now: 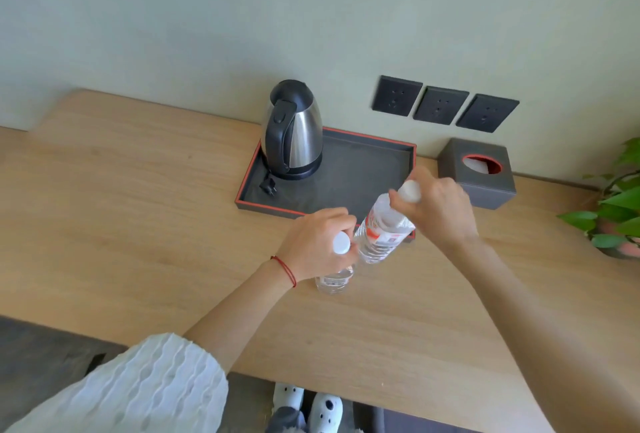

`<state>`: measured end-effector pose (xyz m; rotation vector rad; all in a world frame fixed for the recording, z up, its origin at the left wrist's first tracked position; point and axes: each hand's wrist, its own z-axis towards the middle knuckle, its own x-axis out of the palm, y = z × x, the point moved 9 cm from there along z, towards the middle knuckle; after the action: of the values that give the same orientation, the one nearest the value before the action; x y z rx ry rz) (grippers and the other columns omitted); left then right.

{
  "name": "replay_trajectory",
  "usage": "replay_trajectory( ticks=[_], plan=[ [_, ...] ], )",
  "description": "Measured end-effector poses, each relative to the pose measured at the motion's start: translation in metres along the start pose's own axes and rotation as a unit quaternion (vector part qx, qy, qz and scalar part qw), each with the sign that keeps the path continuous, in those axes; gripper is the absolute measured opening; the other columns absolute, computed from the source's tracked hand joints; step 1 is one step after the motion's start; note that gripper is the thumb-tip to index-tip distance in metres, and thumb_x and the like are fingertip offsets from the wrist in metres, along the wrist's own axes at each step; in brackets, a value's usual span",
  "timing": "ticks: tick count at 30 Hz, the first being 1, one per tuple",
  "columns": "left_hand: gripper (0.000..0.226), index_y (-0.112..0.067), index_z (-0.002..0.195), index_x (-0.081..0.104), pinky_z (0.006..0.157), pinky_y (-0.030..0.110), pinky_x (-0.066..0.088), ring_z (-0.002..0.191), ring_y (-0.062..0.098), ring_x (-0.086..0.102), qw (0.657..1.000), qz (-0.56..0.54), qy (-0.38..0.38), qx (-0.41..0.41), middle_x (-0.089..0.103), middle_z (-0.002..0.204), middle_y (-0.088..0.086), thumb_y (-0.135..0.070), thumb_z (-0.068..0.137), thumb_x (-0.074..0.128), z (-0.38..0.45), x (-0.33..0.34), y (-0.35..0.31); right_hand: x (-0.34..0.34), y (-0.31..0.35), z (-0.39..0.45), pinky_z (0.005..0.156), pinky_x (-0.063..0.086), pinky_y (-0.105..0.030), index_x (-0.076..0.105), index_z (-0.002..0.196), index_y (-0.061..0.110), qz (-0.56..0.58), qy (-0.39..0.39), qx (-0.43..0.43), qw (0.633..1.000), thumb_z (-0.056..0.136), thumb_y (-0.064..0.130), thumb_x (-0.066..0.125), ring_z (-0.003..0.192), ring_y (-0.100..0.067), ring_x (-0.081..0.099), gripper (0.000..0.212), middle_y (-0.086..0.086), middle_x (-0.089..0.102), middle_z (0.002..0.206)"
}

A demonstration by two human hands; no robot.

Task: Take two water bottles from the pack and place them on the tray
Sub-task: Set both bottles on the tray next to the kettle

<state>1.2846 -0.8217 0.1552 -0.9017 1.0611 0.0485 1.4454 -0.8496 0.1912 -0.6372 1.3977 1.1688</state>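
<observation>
My left hand (pixel 317 247) grips the neck of a clear water bottle (pixel 335 278) with a white cap, held upright just above the wooden desk, in front of the tray's near edge. My right hand (pixel 438 205) holds a second water bottle (pixel 379 230) with a red and white label by its neck, tilted, its base over the tray's front rim. The dark grey tray (pixel 367 169) with a red rim lies against the wall. The pack is not in view.
A steel and black electric kettle (pixel 292 131) stands on the tray's left end, its plug (pixel 268 186) lying beside it. A dark tissue box (pixel 479 172) sits right of the tray, a potted plant (pixel 614 210) at the far right. Three wall sockets (pixel 441 105) are above.
</observation>
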Motion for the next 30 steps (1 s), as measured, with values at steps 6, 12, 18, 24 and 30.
replay_trajectory(
  ticks=[6,12,18,24,30],
  plan=[
    [0.017,-0.009,0.062,0.052,0.049,0.04,0.045,0.058,0.02,0.048,0.999,-0.011,-0.033,0.003,0.055,0.063,0.004,-0.017,0.065,0.067,0.0,-0.003,0.0,-0.005,0.006,0.087,0.065,0.047,-0.041,0.05,0.104,-0.001,-0.045,0.025,-0.06,0.997,0.087,0.037,0.058,0.08,-0.045,0.061,0.042,-0.027,0.066,0.088],
    [0.016,-0.01,0.061,0.053,0.047,0.041,0.046,0.058,0.021,0.052,0.999,-0.006,-0.048,0.002,0.057,0.064,0.002,-0.018,0.065,0.066,0.0,-0.004,0.001,0.024,-0.012,0.151,0.083,0.047,-0.049,0.047,0.119,0.002,-0.078,0.102,-0.04,0.991,0.092,0.032,0.054,0.103,-0.045,0.057,0.041,-0.03,0.059,0.111],
    [0.013,-0.012,0.061,0.055,0.045,0.04,0.046,0.056,0.02,0.053,0.998,-0.033,-0.053,0.021,0.058,0.063,-0.002,-0.014,0.063,0.068,0.001,-0.005,0.003,0.027,-0.035,0.193,0.084,0.047,-0.05,0.05,0.119,0.002,-0.071,0.097,-0.035,0.992,0.096,0.023,0.051,0.104,-0.046,0.054,0.031,-0.031,0.056,0.113],
    [0.012,-0.013,0.061,0.055,0.046,0.04,0.047,0.058,0.021,0.057,0.997,-0.042,-0.053,0.021,0.06,0.065,-0.002,-0.013,0.062,0.067,0.001,-0.005,0.005,0.03,-0.047,0.21,0.088,0.046,-0.048,0.051,0.121,0.002,-0.063,0.095,-0.068,0.991,0.096,0.011,0.05,0.105,-0.044,0.052,0.027,-0.032,0.051,0.115],
    [0.013,-0.013,0.061,0.055,0.046,0.04,0.047,0.057,0.02,0.058,0.997,-0.05,-0.058,0.023,0.062,0.064,-0.001,-0.014,0.061,0.068,0.002,-0.006,0.004,0.031,-0.04,0.205,0.081,0.048,-0.048,0.053,0.122,0.003,-0.085,0.066,-0.107,0.988,0.094,0.003,0.052,0.104,-0.044,0.051,0.028,-0.03,0.051,0.114]
  ],
)
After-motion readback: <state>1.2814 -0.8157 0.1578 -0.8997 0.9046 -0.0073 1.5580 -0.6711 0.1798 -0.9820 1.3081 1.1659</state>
